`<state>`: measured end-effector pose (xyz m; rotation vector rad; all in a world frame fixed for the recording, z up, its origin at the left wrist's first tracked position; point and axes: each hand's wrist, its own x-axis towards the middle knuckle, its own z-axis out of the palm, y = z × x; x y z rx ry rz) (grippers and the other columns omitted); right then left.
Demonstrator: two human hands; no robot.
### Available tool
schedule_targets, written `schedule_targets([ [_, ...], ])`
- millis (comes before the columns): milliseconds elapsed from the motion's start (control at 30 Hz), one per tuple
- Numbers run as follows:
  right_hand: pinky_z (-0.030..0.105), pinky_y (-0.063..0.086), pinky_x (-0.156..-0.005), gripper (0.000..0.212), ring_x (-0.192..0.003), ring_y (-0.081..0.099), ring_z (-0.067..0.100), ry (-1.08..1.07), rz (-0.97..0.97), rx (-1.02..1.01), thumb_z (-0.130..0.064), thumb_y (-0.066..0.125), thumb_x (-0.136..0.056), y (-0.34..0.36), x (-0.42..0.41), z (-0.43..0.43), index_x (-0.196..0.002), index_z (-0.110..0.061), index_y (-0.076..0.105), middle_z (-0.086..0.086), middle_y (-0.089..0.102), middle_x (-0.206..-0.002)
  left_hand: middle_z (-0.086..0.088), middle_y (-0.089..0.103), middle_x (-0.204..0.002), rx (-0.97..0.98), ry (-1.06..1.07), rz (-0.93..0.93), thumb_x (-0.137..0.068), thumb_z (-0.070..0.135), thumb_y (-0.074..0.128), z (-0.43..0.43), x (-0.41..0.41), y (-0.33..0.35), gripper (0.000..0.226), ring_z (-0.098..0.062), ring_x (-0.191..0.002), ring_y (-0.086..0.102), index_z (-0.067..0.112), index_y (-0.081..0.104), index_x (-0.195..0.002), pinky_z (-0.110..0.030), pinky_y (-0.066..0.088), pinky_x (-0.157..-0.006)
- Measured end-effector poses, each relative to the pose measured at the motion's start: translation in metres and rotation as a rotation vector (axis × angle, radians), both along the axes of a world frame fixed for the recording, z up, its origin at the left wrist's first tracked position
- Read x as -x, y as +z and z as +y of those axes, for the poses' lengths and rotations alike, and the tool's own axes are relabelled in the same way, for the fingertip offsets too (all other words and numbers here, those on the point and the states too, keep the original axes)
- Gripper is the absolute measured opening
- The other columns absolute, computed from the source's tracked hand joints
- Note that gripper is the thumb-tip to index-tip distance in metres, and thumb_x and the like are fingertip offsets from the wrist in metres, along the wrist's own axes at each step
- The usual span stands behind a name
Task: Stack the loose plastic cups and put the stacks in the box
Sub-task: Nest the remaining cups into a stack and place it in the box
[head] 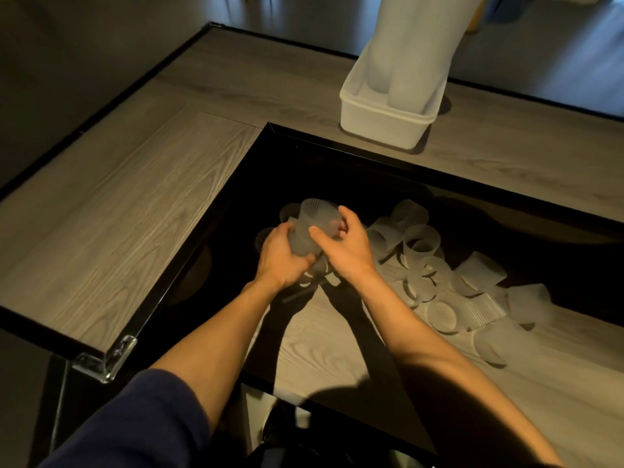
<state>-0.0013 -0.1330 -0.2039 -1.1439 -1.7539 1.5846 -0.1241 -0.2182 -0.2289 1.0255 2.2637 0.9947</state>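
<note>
A short stack of frosted plastic cups is held above the dark glass inset of the table, its open end pointing up and away. My left hand grips its lower end. My right hand grips its right side, fingers curled over the rim. Several loose frosted cups lie scattered on the glass to the right, some upright, some on their sides. A white plastic box stands at the back on the wooden surface, with tall cup stacks leaning out of it.
The dark glass inset has a raised black rim, with wood-grain tabletop to the left and behind. A clear corner guard sits on the near left table corner. More cups lie near the right front.
</note>
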Motion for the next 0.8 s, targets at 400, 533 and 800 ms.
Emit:
schedule_targets([
  [400,0.040,0.054,-0.091,0.056,-0.107,0.059,0.012,0.038,-0.230,-0.224,-0.038,0.075,-0.079,-0.005,-0.023,0.003,-0.129,-0.024,0.054,-0.005,0.062,-0.116,0.002,0.060,-0.124,-0.062,-0.049,-0.082,-0.071,0.027,0.089,0.001,-0.019,0.000,0.076,-0.008,-0.107,0.055,0.018,0.050,-0.136,-0.017,0.046,-0.081],
  [533,0.041,0.055,-0.083,0.044,-0.096,0.059,0.012,0.039,-0.287,-0.259,-0.043,0.073,-0.077,-0.005,-0.025,0.007,-0.113,-0.027,0.055,-0.007,0.061,-0.105,0.001,0.061,-0.125,-0.056,-0.101,-0.043,-0.070,0.029,0.088,0.003,-0.020,-0.001,0.078,-0.013,-0.109,0.060,0.019,0.049,-0.137,-0.022,0.050,-0.083],
  [800,0.034,0.052,-0.082,0.061,-0.102,0.056,0.014,0.156,-0.383,-0.267,-0.045,0.072,-0.078,-0.005,-0.026,0.015,-0.131,-0.023,0.054,-0.003,0.055,-0.118,0.000,0.057,-0.131,-0.007,-0.141,-0.032,-0.069,0.029,0.089,0.001,-0.014,-0.005,0.084,-0.011,-0.112,0.055,0.019,0.047,-0.141,-0.015,0.043,-0.082],
])
